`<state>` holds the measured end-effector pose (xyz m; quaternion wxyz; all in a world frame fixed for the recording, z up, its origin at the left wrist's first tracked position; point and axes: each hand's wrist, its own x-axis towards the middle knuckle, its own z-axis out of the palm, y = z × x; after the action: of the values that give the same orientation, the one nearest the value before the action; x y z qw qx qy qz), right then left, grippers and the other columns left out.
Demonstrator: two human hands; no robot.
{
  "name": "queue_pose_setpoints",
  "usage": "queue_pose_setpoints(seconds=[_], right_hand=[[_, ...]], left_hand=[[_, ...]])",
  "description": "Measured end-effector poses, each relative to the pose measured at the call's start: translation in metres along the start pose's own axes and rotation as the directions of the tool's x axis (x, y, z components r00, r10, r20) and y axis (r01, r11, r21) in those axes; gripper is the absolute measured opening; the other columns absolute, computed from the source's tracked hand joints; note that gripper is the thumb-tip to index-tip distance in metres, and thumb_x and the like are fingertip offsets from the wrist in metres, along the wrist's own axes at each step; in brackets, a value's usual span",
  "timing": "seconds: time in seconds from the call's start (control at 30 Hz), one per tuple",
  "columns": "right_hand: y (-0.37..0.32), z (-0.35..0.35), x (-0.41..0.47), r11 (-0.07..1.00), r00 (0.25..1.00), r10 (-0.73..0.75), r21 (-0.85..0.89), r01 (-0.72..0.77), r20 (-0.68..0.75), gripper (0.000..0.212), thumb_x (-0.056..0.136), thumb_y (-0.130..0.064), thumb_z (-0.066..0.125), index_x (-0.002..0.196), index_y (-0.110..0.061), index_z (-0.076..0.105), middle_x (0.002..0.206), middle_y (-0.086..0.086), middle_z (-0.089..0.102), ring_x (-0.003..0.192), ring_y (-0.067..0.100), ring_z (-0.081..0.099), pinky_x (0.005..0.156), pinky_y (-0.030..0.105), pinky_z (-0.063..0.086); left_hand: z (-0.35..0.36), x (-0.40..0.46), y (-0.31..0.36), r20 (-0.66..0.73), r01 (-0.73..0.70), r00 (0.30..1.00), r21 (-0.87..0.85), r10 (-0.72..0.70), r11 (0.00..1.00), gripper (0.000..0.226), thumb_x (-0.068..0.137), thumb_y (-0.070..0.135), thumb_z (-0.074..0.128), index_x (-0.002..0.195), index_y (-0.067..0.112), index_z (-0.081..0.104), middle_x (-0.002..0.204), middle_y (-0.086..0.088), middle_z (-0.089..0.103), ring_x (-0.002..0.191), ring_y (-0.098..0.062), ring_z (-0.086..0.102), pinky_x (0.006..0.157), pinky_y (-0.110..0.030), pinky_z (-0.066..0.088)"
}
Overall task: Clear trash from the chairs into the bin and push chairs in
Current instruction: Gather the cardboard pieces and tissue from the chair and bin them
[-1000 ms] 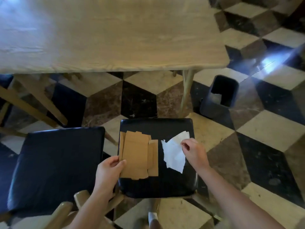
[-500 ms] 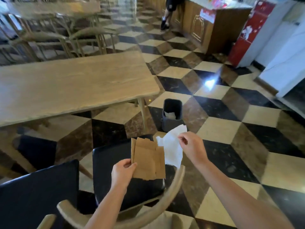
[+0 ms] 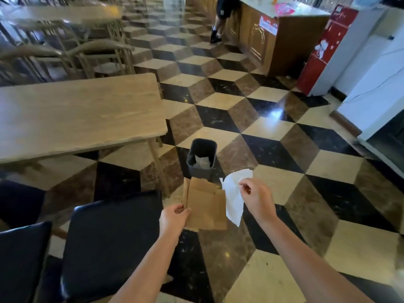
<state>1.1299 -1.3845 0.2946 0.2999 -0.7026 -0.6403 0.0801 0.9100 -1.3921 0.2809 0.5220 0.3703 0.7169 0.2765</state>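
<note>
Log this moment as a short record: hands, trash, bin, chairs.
left hand: pinching brown cardboard by its left edge
right hand: pinching white paper
bin: on floor past the table corner, open, pale trash already inside
trash position: in the air, short of the bin
chairs: black seats bare, not pushed in
</note>
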Motion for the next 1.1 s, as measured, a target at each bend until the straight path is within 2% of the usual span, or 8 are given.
queue_pose_setpoints(seconds=[0.27,0.4,0.53,0.67,0.87,0.97,1.03,1.1], right_hand=[[0.045,0.014,0.080,0.997,0.999,-0.020,0.072,0.017,0.040,0.005,0.083,-0.004,0.066,0.087,-0.006,0.069,0.086,0.009,0.071,0.076,0.017,0.063,0.066,0.020,0.049],[0.058,0.039,0.132,0.996,0.997,0.009,0.085,-0.015,0.073,0.006,0.085,-0.008,0.066,0.090,-0.007,0.069,0.090,0.007,0.071,0.077,0.011,0.060,0.067,0.012,0.044],[0.075,0.076,0.204,0.996,0.992,0.037,0.079,-0.047,0.120,0.008,0.086,-0.010,0.064,0.092,-0.008,0.069,0.092,0.007,0.070,0.077,0.008,0.056,0.068,0.011,0.041],[0.090,0.121,0.283,0.989,0.978,0.118,0.067,-0.131,0.173,0.006,0.087,-0.009,0.063,0.090,-0.008,0.069,0.088,0.005,0.070,0.076,0.010,0.056,0.067,0.016,0.045],[0.109,0.193,0.376,0.982,0.942,0.158,0.055,-0.182,0.295,0.006,0.085,-0.006,0.063,0.086,-0.010,0.069,0.083,0.004,0.069,0.075,0.016,0.062,0.066,0.027,0.054],[0.122,0.236,0.411,0.980,0.929,0.159,0.059,-0.189,0.335,0.008,0.086,-0.007,0.062,0.089,-0.008,0.069,0.086,0.005,0.069,0.073,0.011,0.056,0.061,0.011,0.041],[0.135,0.269,0.427,0.983,0.921,0.143,0.056,-0.174,0.363,0.009,0.086,-0.007,0.063,0.092,-0.007,0.070,0.088,0.005,0.069,0.074,0.008,0.054,0.061,0.003,0.033],[0.153,0.307,0.440,0.981,0.909,0.143,0.067,-0.184,0.391,0.011,0.086,-0.008,0.064,0.095,-0.007,0.069,0.092,0.008,0.071,0.078,0.012,0.059,0.067,0.005,0.036]], left_hand=[[0.054,0.047,0.047,-0.075,0.008,0.997,0.000,-0.008,1.000,0.028,0.084,0.018,0.067,0.112,0.012,0.066,0.099,-0.004,0.070,0.088,-0.019,0.066,0.084,-0.041,0.056],[0.071,0.094,0.067,-0.103,0.038,0.994,-0.011,-0.039,0.999,0.029,0.083,0.017,0.068,0.110,0.009,0.065,0.097,-0.006,0.071,0.088,-0.022,0.067,0.085,-0.043,0.056],[0.088,0.163,0.095,-0.093,0.031,0.995,-0.005,-0.031,1.000,0.027,0.084,0.017,0.067,0.110,0.008,0.066,0.089,-0.001,0.069,0.077,-0.015,0.065,0.068,-0.030,0.055],[0.103,0.244,0.134,-0.094,0.063,0.994,-0.007,-0.063,0.998,0.022,0.086,0.015,0.064,0.107,0.008,0.066,0.083,0.002,0.065,0.068,-0.007,0.058,0.051,-0.016,0.042],[0.117,0.344,0.178,-0.124,0.163,0.979,0.006,-0.161,0.987,0.013,0.085,0.014,0.064,0.096,0.011,0.070,0.078,0.003,0.068,0.071,-0.012,0.063,0.060,-0.025,0.053],[0.126,0.395,0.183,-0.137,0.219,0.967,0.035,-0.213,0.975,0.011,0.085,0.014,0.063,0.094,0.015,0.069,0.082,0.001,0.068,0.074,-0.013,0.064,0.066,-0.029,0.054],[0.136,0.431,0.179,-0.133,0.246,0.962,0.046,-0.238,0.968,0.016,0.086,0.011,0.060,0.075,0.023,0.064,0.075,0.002,0.065,0.068,-0.012,0.060,0.063,-0.027,0.050],[0.149,0.467,0.171,-0.151,0.260,0.957,0.057,-0.249,0.964,0.031,0.087,0.010,0.059,0.064,0.029,0.052,0.068,0.008,0.056,0.061,-0.006,0.052,0.054,-0.014,0.044]])
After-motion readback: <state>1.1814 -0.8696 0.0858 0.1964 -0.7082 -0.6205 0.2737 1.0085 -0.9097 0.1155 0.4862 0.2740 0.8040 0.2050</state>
